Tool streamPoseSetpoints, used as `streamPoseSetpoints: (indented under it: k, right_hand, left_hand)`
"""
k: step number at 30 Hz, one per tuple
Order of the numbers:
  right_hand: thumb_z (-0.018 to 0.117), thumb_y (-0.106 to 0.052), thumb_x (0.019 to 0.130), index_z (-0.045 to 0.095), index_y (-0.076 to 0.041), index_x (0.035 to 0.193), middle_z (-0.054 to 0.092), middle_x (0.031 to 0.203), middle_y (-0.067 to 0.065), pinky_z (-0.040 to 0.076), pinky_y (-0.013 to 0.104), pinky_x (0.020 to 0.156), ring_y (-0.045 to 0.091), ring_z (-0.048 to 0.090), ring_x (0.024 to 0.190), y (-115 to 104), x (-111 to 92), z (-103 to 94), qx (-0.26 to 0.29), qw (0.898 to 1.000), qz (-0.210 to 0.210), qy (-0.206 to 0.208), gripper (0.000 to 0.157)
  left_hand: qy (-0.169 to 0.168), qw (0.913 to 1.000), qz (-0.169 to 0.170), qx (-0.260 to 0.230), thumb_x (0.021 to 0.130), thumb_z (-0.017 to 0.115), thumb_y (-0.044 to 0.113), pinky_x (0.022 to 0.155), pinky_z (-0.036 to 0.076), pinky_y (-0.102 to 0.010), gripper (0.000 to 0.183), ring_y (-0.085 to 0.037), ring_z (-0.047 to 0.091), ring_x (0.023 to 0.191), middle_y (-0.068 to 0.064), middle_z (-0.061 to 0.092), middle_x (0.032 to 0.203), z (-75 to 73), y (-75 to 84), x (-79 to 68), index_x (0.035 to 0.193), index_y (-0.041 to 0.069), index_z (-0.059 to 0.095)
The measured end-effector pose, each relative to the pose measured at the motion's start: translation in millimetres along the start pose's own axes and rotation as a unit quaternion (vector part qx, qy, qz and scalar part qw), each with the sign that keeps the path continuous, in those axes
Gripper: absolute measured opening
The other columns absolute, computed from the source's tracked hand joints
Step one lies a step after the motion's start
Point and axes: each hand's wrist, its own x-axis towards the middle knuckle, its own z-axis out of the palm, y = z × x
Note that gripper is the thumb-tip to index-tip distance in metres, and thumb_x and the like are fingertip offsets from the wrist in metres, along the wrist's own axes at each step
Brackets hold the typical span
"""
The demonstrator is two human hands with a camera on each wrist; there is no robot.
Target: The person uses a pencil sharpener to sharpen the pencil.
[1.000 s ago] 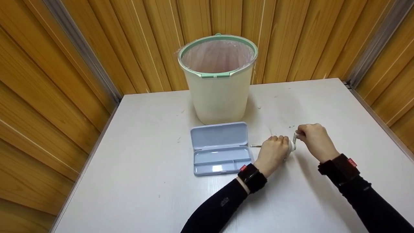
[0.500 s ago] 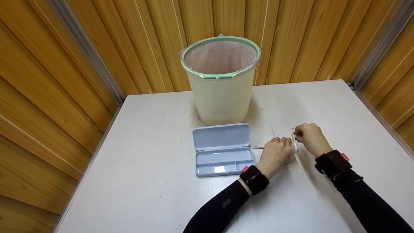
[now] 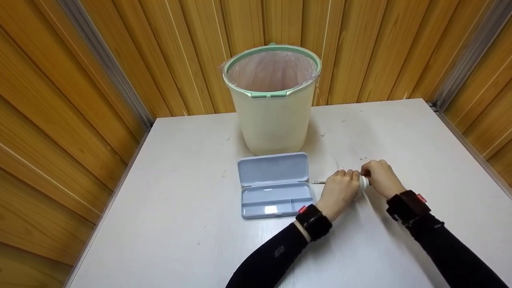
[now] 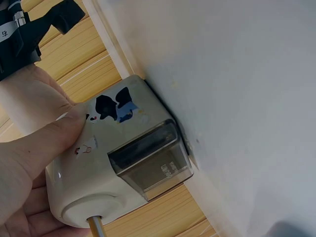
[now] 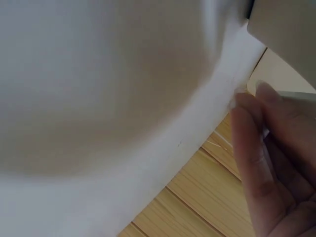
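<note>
Cream-coloured casing marks the pencil sharpener [image 4: 116, 140], which lies to the right of an open blue case [image 3: 274, 170] at the white table [image 3: 160, 240]. The left hand [image 3: 341, 187] clasps its body firmly, thumb across the stickered face beside a smoky transparent drawer [image 4: 155, 165]. A pencil [image 4: 97, 227] projects from the end nearer the case. At the opposite end, the right hand [image 3: 380, 176] pinches a small pale handle [image 5: 265, 132], mostly hidden between closed fingertips. Behind the case stands a lined bin [image 3: 276, 124].
</note>
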Motion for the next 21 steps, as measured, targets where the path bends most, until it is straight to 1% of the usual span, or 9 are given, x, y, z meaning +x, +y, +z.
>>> streamPoseSetpoints:
  k: [3,6,9,15,21]
  right_hand:
    - [0.067,0.015,0.067,0.067,-0.001,0.064,0.064,0.062,0.007,0.041,0.029,0.056,0.018,0.051,0.059,0,-2,2.0,-0.001,1.0,0.004,-0.011,0.017]
    - [0.066,0.014,0.064,0.067,-0.002,0.063,0.063,0.06,0.005,0.038,0.028,0.054,0.016,0.048,0.057,1,-4,4.5,-0.001,1.0,0.003,-0.015,0.016]
    - [0.066,0.014,0.061,0.067,-0.002,0.063,0.063,0.06,0.005,0.037,0.028,0.054,0.016,0.047,0.056,1,-5,6.6,-0.006,1.0,0.0,-0.018,0.017]
    - [0.063,0.014,0.057,0.061,-0.004,0.058,0.061,0.058,0.005,0.039,0.03,0.053,0.018,0.046,0.055,1,-11,8.8,-0.022,0.999,-0.003,-0.023,0.018]
    - [0.066,0.011,0.057,0.059,-0.005,0.056,0.06,0.057,0.003,0.039,0.028,0.052,0.015,0.046,0.054,1,-19,8.3,-0.01,0.999,0.0,-0.033,0.018]
  left_hand:
    - [0.007,1.0,-0.002,-0.001,0.086,0.065,0.023,0.066,0.052,-0.015,0.016,-0.002,0.063,0.074,0.013,0.07,0.088,0.3,-0.4,0.0,0.102,0.02,0.069]
    - [0.007,1.0,-0.003,-0.002,0.087,0.064,0.022,0.067,0.052,-0.014,0.017,-0.002,0.064,0.075,0.012,0.07,0.089,-0.1,-1.2,0.0,0.103,0.019,0.07]
    - [0.006,1.0,-0.003,-0.005,0.088,0.063,0.02,0.067,0.051,-0.014,0.017,-0.002,0.064,0.075,0.012,0.071,0.089,0.2,-1.5,-0.2,0.104,0.018,0.07]
    - [0.009,0.9999,-0.004,-0.005,0.088,0.062,0.019,0.067,0.051,-0.015,0.016,-0.003,0.064,0.075,0.012,0.071,0.089,1.1,-0.6,-0.2,0.102,0.019,0.07]
    - [0.006,1.0,-0.002,-0.004,0.089,0.062,0.018,0.069,0.053,-0.014,0.018,-0.002,0.066,0.077,0.012,0.072,0.092,0.9,0.2,-0.2,0.104,0.019,0.072]
